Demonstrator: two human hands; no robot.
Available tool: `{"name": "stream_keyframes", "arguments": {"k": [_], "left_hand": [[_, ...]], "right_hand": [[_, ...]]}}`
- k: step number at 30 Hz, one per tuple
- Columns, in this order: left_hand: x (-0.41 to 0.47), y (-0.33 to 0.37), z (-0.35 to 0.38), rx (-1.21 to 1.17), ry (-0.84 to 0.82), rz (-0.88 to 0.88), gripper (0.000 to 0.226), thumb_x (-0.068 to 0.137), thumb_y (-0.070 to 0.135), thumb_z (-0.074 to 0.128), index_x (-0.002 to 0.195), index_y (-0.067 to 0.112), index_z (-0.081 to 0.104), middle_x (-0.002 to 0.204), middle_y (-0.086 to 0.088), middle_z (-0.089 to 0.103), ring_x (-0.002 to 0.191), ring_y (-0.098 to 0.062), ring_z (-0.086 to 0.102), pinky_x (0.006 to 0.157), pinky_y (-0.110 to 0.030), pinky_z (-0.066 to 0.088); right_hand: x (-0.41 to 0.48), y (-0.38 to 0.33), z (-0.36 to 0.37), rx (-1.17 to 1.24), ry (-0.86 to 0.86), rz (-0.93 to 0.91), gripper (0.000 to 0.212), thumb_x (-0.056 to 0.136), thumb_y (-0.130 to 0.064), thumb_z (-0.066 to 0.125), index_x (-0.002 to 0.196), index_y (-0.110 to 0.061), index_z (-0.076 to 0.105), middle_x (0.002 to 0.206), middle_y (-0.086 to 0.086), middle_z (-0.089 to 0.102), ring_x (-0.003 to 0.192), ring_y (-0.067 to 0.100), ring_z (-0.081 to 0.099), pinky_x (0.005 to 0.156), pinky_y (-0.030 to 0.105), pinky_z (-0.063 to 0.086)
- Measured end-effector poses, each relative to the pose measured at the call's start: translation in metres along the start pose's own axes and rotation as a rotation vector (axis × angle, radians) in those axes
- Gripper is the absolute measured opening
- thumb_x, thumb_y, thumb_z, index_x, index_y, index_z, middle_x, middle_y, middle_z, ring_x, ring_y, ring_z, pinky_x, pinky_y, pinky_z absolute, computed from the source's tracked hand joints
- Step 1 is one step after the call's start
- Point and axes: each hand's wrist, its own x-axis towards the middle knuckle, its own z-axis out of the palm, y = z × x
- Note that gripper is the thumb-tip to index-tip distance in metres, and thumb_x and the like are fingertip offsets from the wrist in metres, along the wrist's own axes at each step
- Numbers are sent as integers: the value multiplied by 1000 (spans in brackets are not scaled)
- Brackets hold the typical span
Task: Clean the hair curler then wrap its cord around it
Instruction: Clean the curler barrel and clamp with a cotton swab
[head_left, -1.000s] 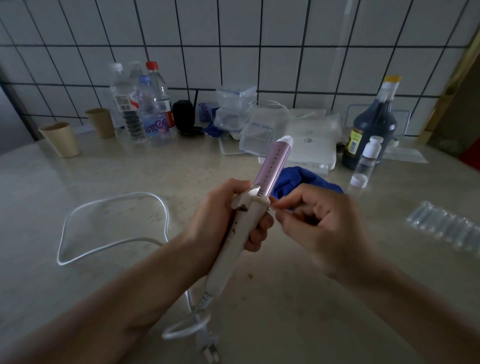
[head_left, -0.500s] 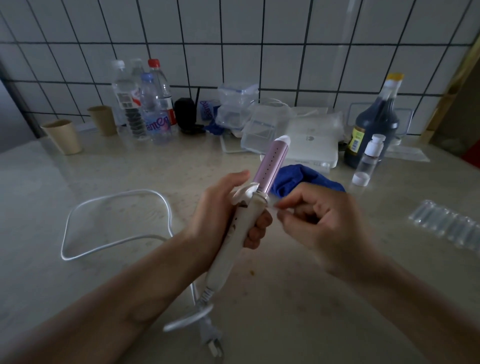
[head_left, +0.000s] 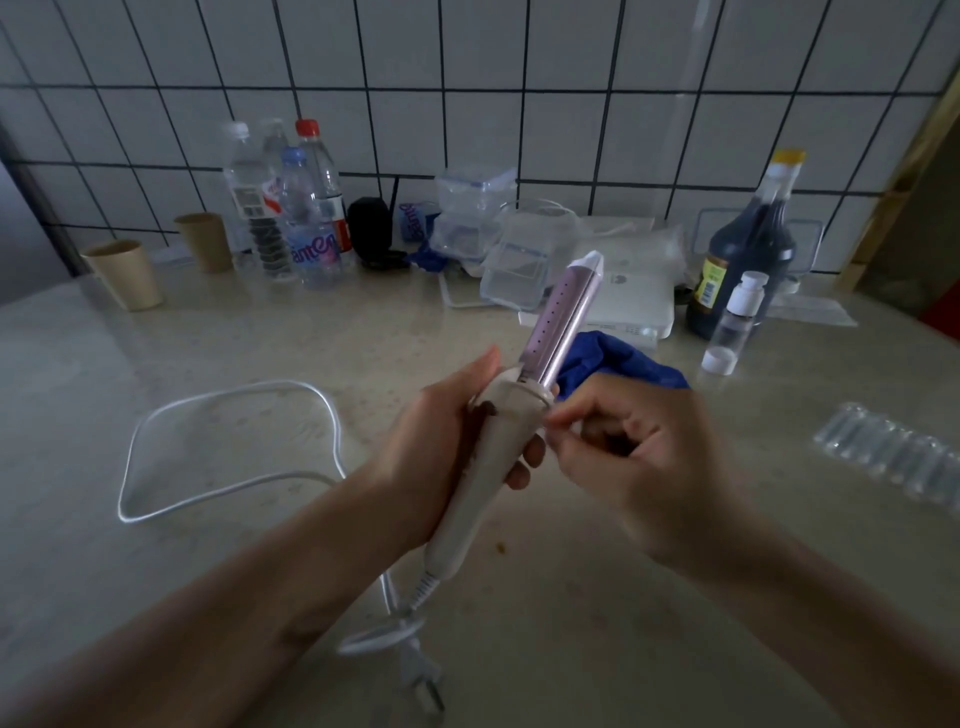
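- At the far left two paper cups (head_left: 122, 273) stand near the tiled wall. Just to their right is a group of water bottles (head_left: 306, 218). Both are well apart from the hands.
- The white cord (head_left: 234, 447) lies in a loose loop on the counter (head_left: 156, 353), and its plug (head_left: 423, 688) lies near the front edge, below the handle. The cord looks soft but a little springy, so for the wrapping it probably needs some tension, or the turns may slip off.
- The left hand (head_left: 441, 447) grips the hair curler (head_left: 493, 467) with the fingers curled around the white handle. It holds the curler above the counter, tilted, with the pink barrel pointing up and to the right.
- The curler seems light and stiff, and its smooth plastic may be slippery. The handle is the good place to hold it, not the barrel. A brown smear sits near the collar, so the cleaning seems not finished.
- The right hand (head_left: 639, 457) is closed. Thumb and forefinger pinch what seems to be a thin pale stick (head_left: 573, 434) against the collar, but what it is exactly cannot be told.
- Behind this hand lies a blue cloth (head_left: 628, 366). Further back stand a dark bottle (head_left: 748, 260) and a small clear bottle (head_left: 735, 322), which could fall if the barrel swings that way.
- At the far right lies a strip of clear vials (head_left: 893, 457). The open room for moving is in front of the person and to the left, over the cord loop.
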Motion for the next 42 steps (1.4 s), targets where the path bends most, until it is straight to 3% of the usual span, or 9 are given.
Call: {"name": "stream_keyframes", "arguments": {"k": [8, 13, 17, 22, 26, 31, 35, 39, 42], "left_hand": [[3, 3, -3, -28, 32, -26, 47, 92, 54, 56, 104, 9, 68, 78, -8, 70, 61, -19, 61, 52, -29, 50], [4, 1, -3, -7, 24, 5, 42, 95, 45, 48, 80, 14, 73, 66, -6, 65, 56, -19, 55, 56, -32, 42], [5, 0, -6, -34, 19, 8, 41, 90, 46, 59, 100, 7, 69, 77, -10, 68, 58, -22, 58, 55, -30, 51], [6, 0, -9, -31, -13, -23, 45, 88, 52, 59, 89, 9, 70, 79, -17, 54, 58, -24, 52, 57, -34, 44], [9, -1, -13, -90, 27, -32, 45, 94, 48, 55, 107, 4, 59, 79, -13, 61, 59, -24, 56, 56, -33, 49], [8, -1, -11, -154, 61, -64, 44, 95, 47, 56, 114, 8, 57, 89, -14, 60, 58, -20, 55, 54, -31, 43], [8, 2, -12, -173, 74, -49, 44, 98, 45, 50, 116, 6, 56, 88, -15, 58, 54, -21, 56, 50, -30, 47], [7, 3, -11, -232, 87, -89, 42, 98, 44, 55, 117, 7, 54, 88, -14, 57, 57, -20, 52, 51, -28, 45], [8, 3, -11, -215, 91, -90, 42, 99, 46, 52, 115, 7, 53, 87, -14, 57, 56, -20, 52, 52, -30, 43]], "right_hand": [[2, 2, -4, -2, 49, 46, 10, 92, -26, 72, 90, -35, 74, 53, -3, 58, 40, 8, 42, 41, 23, 34], [-8, -5, 8, 7, -163, 43, 11, 93, -32, 71, 92, -43, 75, 54, -1, 55, 41, 6, 39, 41, 21, 32], [-3, -1, 1, 0, -33, 67, 16, 91, -32, 69, 87, -48, 69, 52, -7, 54, 42, 3, 39, 41, 22, 34], [-13, -7, 17, -44, -251, 88, 2, 90, -36, 68, 91, -37, 69, 59, 1, 59, 43, 7, 41, 43, 28, 35], [-10, -4, 10, -24, -164, 113, 18, 92, -27, 72, 87, -43, 69, 56, -6, 59, 43, 3, 41, 43, 20, 34], [-18, -11, 22, -54, -348, 98, 5, 88, -37, 70, 92, -33, 70, 55, -7, 56, 43, 4, 42, 46, 15, 32], [-14, -8, 17, 26, -211, 139, 11, 92, -16, 76, 86, -24, 72, 55, -23, 59, 44, -1, 44, 48, 12, 34], [-19, -14, 21, -11, -417, 115, 3, 87, -29, 74, 90, -30, 73, 54, -5, 54, 46, 3, 41, 49, 14, 32], [-15, -12, 20, -23, -338, 118, 5, 90, -26, 75, 90, -29, 71, 56, -7, 57, 45, 3, 42, 47, 13, 32]]}}
